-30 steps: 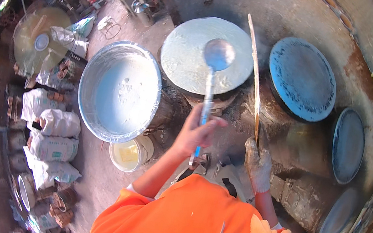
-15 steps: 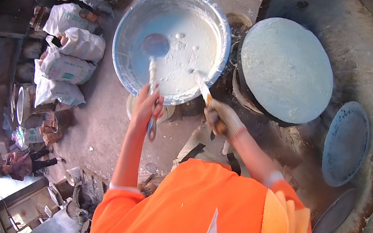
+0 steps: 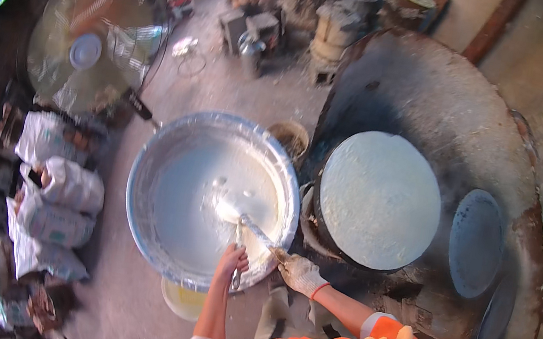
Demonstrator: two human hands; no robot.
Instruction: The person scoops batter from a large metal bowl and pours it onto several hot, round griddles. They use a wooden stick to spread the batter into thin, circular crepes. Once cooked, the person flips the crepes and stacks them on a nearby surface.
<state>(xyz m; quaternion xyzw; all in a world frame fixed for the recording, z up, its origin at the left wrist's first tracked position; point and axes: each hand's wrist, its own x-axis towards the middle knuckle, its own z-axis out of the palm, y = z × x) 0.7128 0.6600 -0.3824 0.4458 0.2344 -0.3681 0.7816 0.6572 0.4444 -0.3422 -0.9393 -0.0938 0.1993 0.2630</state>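
My left hand [image 3: 234,261] is bare and closed around the handle of a ladle [image 3: 240,236]. The ladle's bowl end sits over the white batter [image 3: 188,188] in a wide blue-rimmed metal tub [image 3: 131,208]; glare blurs its outline. My right hand [image 3: 299,274], in a light knit glove, grips a batter-coated stick-like tool [image 3: 257,230] over the tub's near right rim. The tool's tip meets or crosses the ladle near its bowl; I cannot tell if they touch. To the right, a large round griddle [image 3: 379,200] is covered with a pale, thin layer.
Behind the griddle curves a sooty wall [image 3: 431,88]. A round bluish lid [image 3: 476,244] leans on the right. Stacked white sacks [image 3: 72,185] and a large fan [image 3: 92,51] stand at left. A small bucket [image 3: 289,138] is behind the tub, a pale basin [image 3: 184,299] in front.
The view has tilted up, showing more of the far floor. The ladle has moved from the tub's left part towards the right-hand tool, and their ends have come together.
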